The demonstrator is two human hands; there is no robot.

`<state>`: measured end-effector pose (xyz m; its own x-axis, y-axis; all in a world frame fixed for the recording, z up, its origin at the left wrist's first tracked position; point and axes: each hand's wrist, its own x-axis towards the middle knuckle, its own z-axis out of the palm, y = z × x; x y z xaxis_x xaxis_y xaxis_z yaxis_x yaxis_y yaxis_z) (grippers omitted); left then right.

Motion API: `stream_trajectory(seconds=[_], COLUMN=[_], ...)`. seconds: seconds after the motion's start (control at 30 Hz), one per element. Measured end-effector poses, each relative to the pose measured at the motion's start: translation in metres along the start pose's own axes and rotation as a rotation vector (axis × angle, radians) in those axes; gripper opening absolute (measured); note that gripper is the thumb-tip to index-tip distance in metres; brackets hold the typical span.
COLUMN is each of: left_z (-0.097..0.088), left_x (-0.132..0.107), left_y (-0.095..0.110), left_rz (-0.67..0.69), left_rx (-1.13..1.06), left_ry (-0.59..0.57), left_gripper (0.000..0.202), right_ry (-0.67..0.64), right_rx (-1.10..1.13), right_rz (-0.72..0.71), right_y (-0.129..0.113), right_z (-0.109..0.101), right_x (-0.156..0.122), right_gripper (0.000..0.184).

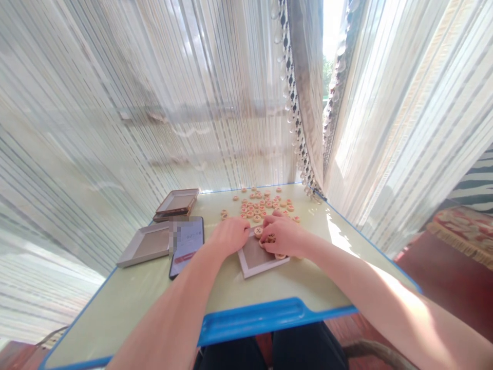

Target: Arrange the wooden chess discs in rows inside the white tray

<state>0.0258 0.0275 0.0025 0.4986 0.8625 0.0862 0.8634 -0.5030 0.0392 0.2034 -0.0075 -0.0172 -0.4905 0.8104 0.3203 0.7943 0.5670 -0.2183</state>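
A shallow tray [253,264] with a pale rim and a brown-grey bottom lies on the table in front of me. My left hand [232,236] is closed at its far left edge, with fingertips on the rim. Over the tray's right part, my right hand [287,235] has its fingers curled and pinched on a small round wooden disc, mostly hidden by the fingertips. A wooden disc [258,233] with a dark letter-like mark sits at the tray's far edge. Another disc [280,256] shows under my right hand. Beyond my hands lie many loose discs [263,204] with reddish marks.
To the left are a phone [188,246] with its screen lit, a larger shallow box lid [148,242] and a stack of boxes [176,201]. The pale table [308,288] has a blue edge. String curtains [215,103] hang behind it.
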Motion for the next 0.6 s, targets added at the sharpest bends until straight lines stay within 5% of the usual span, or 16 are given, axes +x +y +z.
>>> stream_trajectory(seconds=[0.37, 0.6], left_z=[0.0, 0.003], left_x=[-0.001, -0.001], left_y=[0.001, 0.002], left_rz=[0.022, 0.036], left_rx=[0.012, 0.016], left_ry=[0.034, 0.035], left_gripper=[0.022, 0.029], right_ry=[0.151, 0.158], right_rx=[0.044, 0.007], right_rz=[0.139, 0.092], right_y=[0.004, 0.01], right_z=[-0.002, 0.009], right_x=[-0.001, 0.001], right_gripper=[0.018, 0.022])
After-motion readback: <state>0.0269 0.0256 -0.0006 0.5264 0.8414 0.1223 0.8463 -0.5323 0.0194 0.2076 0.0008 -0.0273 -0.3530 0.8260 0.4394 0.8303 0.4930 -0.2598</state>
